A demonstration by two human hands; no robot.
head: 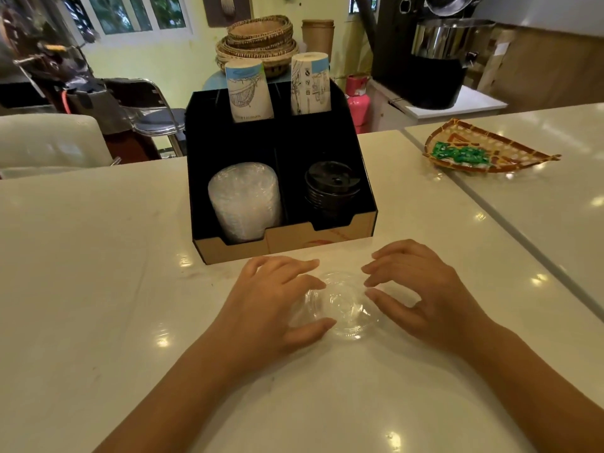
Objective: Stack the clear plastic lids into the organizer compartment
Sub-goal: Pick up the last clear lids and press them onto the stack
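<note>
Clear plastic lids (343, 307) lie flat on the white counter in front of the black organizer (327, 238); they overlap and I cannot tell how many there are. My left hand (277, 302) curls around their left side, thumb and fingers touching the rim. My right hand (421, 292) hovers at their right side with fingers spread, fingertips at the rim. A tall stack of clear lids (245, 201) fills the organizer's front left compartment. Black lids (331, 188) sit in the front right compartment.
Two stacks of paper cups (250, 89) (310, 83) stand in the organizer's rear slots. A woven tray with a green packet (483, 148) lies on the counter at the right. Chairs, baskets and a metal machine stand behind the counter.
</note>
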